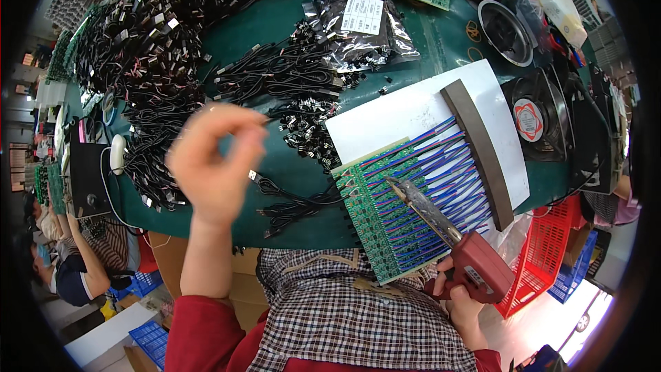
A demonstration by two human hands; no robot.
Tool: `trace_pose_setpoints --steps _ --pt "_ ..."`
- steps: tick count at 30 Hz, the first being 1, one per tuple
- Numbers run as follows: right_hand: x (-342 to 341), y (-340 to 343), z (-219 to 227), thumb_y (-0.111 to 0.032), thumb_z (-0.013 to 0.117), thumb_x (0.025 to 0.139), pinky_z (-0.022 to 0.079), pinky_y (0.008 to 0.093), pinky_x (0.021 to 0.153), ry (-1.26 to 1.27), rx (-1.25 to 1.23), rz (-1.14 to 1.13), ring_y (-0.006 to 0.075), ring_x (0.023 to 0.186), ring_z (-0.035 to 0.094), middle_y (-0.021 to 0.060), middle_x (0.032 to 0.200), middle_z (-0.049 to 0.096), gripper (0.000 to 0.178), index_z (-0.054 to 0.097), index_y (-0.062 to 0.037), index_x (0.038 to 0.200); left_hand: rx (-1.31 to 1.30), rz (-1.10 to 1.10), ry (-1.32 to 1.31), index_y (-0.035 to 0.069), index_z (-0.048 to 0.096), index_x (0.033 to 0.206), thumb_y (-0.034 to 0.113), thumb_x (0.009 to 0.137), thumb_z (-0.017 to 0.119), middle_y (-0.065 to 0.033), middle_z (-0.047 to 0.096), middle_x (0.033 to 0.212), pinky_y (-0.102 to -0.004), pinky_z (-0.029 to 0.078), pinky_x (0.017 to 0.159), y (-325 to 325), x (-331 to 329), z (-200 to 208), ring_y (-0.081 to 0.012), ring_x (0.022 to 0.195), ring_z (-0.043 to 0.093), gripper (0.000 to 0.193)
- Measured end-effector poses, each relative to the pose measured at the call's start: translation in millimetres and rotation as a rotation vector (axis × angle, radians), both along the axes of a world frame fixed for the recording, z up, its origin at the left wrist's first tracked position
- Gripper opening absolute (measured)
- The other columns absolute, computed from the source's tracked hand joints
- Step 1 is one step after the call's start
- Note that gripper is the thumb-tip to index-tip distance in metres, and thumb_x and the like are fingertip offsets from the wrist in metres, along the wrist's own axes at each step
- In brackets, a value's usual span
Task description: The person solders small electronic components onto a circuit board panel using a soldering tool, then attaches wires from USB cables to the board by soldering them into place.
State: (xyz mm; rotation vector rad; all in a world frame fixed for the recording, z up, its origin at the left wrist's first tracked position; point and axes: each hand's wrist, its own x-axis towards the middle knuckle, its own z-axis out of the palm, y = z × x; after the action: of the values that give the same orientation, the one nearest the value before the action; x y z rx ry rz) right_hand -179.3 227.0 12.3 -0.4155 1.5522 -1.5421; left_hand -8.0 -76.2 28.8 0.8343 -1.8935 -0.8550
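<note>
My right hand (463,301) grips a dark red soldering gun (483,266) at the table's front edge. Its long metal tip slants up and left over a green circuit board panel (379,217). Rows of blue, red and dark wires (441,172) run from the panel, and a dark grey bar (480,155) lies across their far ends on a white sheet (413,114). Raised to the left, my left hand (217,155) is smeared by motion, thumb and forefinger pinched together. A tiny dark thing shows at the fingertips, too small to name. Small black connectors (306,131) lie piled just beyond.
A big heap of black USB cables (151,41) covers the table's left. Behind the small connectors sit cable bundles (275,72) and a clear bag (361,27). A fan (540,120) and round metal dish (506,33) stand at right. Red crate (544,255) beside the table.
</note>
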Motion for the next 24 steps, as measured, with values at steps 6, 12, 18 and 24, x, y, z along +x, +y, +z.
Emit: trace_pose_setpoints --steps 6,12,18,24 --pt "-4.3 7.0 2.9 -0.018 0.066 0.081 0.046 0.027 0.062 -0.093 -0.071 0.067 0.0166 0.073 0.055 0.0152 0.11 0.056 0.051 0.044 0.001 0.123 -0.438 -0.365 -0.348 0.002 0.063 0.089 0.002 0.065 0.069 -0.0066 0.057 0.082 -0.0279 0.043 0.053 52.2 -12.2 -27.3 -0.018 0.062 0.055 0.025" --pt "-4.2 13.6 5.8 -0.016 0.07 0.077 0.046 0.0255 0.061 -0.191 0.021 0.067 0.0163 0.072 0.056 0.0158 0.109 0.057 0.055 0.043 0.0004 0.122 -0.559 -0.434 -0.412 -0.002 0.064 0.089 0.001 0.062 0.065 -0.008 0.056 0.08 -0.0267 0.041 0.05 61.8 -14.0 -33.4 -0.0165 0.058 0.051 0.027" --pt "-6.7 9.1 8.1 -0.028 0.066 0.077 0.048 0.0273 0.056 -0.134 0.131 0.152 0.0159 0.065 0.056 0.0119 0.101 0.056 0.054 0.045 0.0023 0.117 -0.632 -0.451 -0.426 -0.003 0.064 0.087 0.003 0.058 0.063 -0.0084 0.055 0.078 -0.027 0.04 0.049 64.5 -16.7 -32.3 -0.0169 0.057 0.05 0.029" --pt "-9.7 1.3 8.2 -0.026 0.063 0.078 0.047 0.0286 0.06 -0.078 0.139 0.242 0.0154 0.062 0.055 0.0104 0.09 0.058 0.047 0.048 0.0029 0.112 -0.572 -0.493 -0.408 -0.004 0.064 0.086 0.004 0.058 0.063 -0.009 0.054 0.078 -0.0277 0.041 0.05 62.3 -17.3 -32.4 -0.0181 0.058 0.05 0.029"
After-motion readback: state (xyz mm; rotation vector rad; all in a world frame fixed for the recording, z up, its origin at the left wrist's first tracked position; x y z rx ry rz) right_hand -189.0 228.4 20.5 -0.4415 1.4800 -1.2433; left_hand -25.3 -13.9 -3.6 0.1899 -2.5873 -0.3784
